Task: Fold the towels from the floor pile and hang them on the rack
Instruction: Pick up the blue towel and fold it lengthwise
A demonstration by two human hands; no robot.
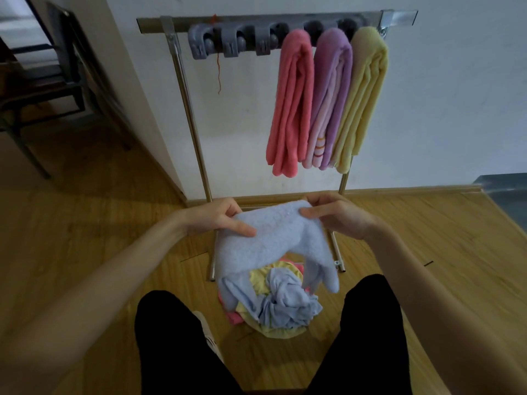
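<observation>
I hold a light blue towel [268,240] by its top edge, folded over and drooping above the floor pile [273,303]. My left hand [219,220] pinches its left side and my right hand [336,216] pinches its right corner. The pile has blue, yellow and pink cloths bunched on the wooden floor between my knees. Ahead stands the metal rack [182,81] with a grey clip bar [233,41]. A pink towel [291,104], a purple towel [333,89] and a yellow towel [362,101] hang folded at its right end.
Three grey clips at the rack's left end hold nothing. A white wall [456,95] is behind the rack, with a wooden skirting along the floor. A dark metal chair [42,81] stands at the left. My black-trousered legs [176,352] flank the pile.
</observation>
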